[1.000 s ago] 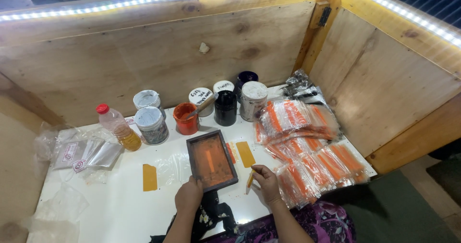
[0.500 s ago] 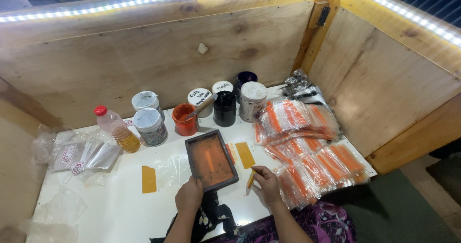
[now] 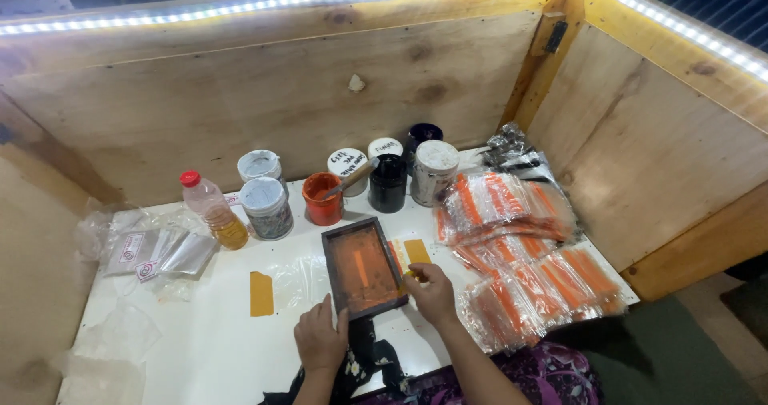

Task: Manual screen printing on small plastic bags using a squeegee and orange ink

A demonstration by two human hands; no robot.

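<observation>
Near the white table's (image 3: 200,341) front edge, our left hand (image 3: 320,341) rests flat, open, on the dark-framed orange printing screen (image 3: 364,267); our right hand (image 3: 432,293) grips its right side.

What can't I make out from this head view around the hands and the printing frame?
- Right hand: its fingers cover whatever they pinch beside the yellow card.
- Sheet under the dark frame: hidden by the orange-stained mesh.
- Left hand: rests at the frame's near edge; its fingertips hide the grip.
- Orange pot: contents too small; the stick's tip is sunk inside.
- Dark cloth: cut off by the bottom edge.
</observation>
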